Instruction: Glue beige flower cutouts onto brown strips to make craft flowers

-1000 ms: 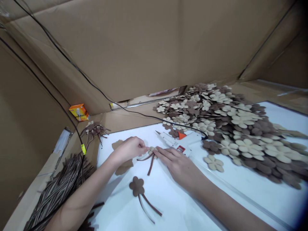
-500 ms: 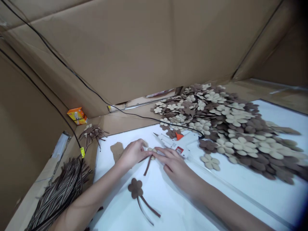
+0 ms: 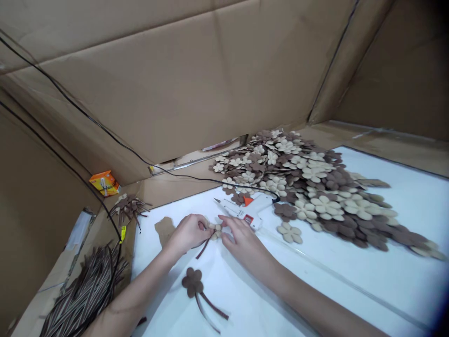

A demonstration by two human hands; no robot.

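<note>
My left hand [image 3: 189, 235] pinches a small cream felt-like flower [image 3: 216, 229] at its left side, above the white board. A dark brown strip [image 3: 202, 249] runs down and left from under the flower, close to my fingertips. My right hand [image 3: 243, 242] is just right of the flower, thumb and fingers apart, holding nothing. Whether its thumb touches a petal I cannot tell. Nearer to me lies a brown flower [image 3: 192, 282] with two strips trailing from it. Behind my right hand a white glue gun [image 3: 260, 206] lies on its side, tip pointing left.
A large heap of brown and cream flowers [image 3: 315, 173] covers the back right. Bundled strips [image 3: 86, 290] lie at left, near finished-looking flowers [image 3: 129, 206] and an orange box [image 3: 105, 182]. A brown scrap [image 3: 163, 230] sits by my left hand. A black cable [image 3: 189, 177] crosses behind.
My right hand has drawn off the flower, its fingers now apart. My left hand keeps the flower, now turned so more petals show. The view has shifted, moving the scene leftward.
</note>
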